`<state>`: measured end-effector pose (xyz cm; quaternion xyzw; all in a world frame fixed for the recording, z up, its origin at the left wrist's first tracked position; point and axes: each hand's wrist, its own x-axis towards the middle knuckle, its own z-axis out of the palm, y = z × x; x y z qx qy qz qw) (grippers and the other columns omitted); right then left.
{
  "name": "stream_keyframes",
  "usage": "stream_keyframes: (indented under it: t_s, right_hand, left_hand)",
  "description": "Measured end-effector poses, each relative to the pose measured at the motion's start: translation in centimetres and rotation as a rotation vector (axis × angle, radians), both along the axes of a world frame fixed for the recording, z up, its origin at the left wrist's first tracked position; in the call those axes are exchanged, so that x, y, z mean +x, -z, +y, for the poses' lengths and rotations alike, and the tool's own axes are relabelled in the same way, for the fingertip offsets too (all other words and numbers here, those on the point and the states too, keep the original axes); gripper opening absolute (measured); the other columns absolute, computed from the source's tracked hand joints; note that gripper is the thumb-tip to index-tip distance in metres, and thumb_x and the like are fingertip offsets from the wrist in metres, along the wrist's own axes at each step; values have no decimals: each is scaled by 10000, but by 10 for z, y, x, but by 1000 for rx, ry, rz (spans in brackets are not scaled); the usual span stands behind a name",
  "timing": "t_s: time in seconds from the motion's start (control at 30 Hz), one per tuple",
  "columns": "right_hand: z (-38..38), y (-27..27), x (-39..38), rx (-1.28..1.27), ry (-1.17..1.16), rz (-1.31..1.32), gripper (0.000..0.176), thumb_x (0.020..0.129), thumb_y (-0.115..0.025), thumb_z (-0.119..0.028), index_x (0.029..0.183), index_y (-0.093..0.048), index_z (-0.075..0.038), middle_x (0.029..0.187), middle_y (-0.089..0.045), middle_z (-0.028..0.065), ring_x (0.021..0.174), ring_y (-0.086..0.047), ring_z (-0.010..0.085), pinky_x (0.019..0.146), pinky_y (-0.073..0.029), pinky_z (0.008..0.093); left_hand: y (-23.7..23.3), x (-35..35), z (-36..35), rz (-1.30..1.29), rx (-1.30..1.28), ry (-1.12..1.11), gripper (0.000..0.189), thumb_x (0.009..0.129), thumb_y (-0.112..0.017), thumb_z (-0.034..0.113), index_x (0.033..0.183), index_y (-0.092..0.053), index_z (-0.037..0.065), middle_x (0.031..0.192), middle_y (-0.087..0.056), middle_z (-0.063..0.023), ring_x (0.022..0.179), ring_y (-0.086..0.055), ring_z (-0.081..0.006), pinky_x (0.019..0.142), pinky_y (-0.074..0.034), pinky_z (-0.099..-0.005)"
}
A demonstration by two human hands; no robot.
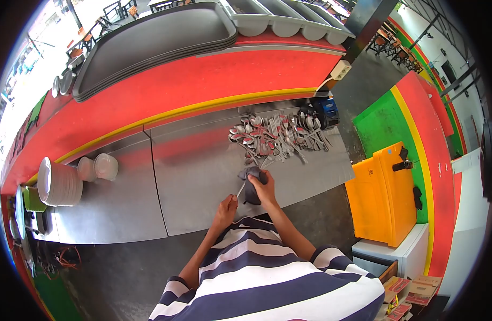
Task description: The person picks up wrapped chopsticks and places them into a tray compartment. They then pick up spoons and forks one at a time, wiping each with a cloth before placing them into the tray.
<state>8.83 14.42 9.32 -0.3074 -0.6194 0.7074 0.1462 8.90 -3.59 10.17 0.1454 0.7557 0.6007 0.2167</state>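
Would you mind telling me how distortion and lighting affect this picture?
In the head view, strong fisheye bends the red counter front and the stack of trays into curves and blackens the corners; also in the head view, daylight blows out the upper left, while the cutlery pile and the right hand gripping the grey cloth are sharp but small.

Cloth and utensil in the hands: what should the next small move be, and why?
Probably pull the utensil back through the grey cloth to wipe it. The right hand has the cloth bunched round its far end, the left hand pinches the near end, and the pile of spoons and forks lies just beyond on the steel counter.
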Motion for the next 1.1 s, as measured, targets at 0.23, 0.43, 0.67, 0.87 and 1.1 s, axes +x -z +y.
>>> stream_keyframes:
  t_s: [0.23,0.43,0.67,0.87,1.1]
  right_hand:
    - [-15,16,12,-232,13,-4,334,787,-804,-158,1034,-610,-44,909,-647,20,797,-595,99,713,-476,250]
    - [1,7,12,-86,119,52,357,788,-800,-143,1065,-609,-23,938,-655,31,822,-606,108,748,-482,252]
    - [5,17,11,-86,192,73,359,793,-793,-128,1081,-609,-21,972,-661,43,860,-612,118,796,-480,258]
    - [6,12,12,-147,117,62,346,802,-780,-127,1085,-610,-23,962,-660,37,855,-613,116,791,-481,258]
    - [10,13,15,-101,9,52,329,808,-770,-124,1079,-615,-21,957,-662,35,856,-612,108,787,-478,254]
  left_hand:
    - [3,-1,-4,28,10,65,309,1025,-446,213,802,-475,2,659,-454,-58,604,-429,-146,577,-391,-323]
    - [-6,2,1,-5,-8,84,322,1028,-446,218,796,-472,-3,638,-436,-58,596,-418,-144,570,-385,-327]
    - [-8,0,4,-49,-9,82,341,1030,-456,233,788,-464,-6,637,-422,-56,602,-402,-141,569,-379,-326]
    - [-2,2,0,-36,11,70,357,1037,-455,260,786,-466,7,638,-414,-37,601,-388,-129,561,-364,-316]
    - [-5,3,-6,-118,21,98,356,1040,-453,274,787,-475,25,623,-397,5,568,-378,-93,525,-339,-294]
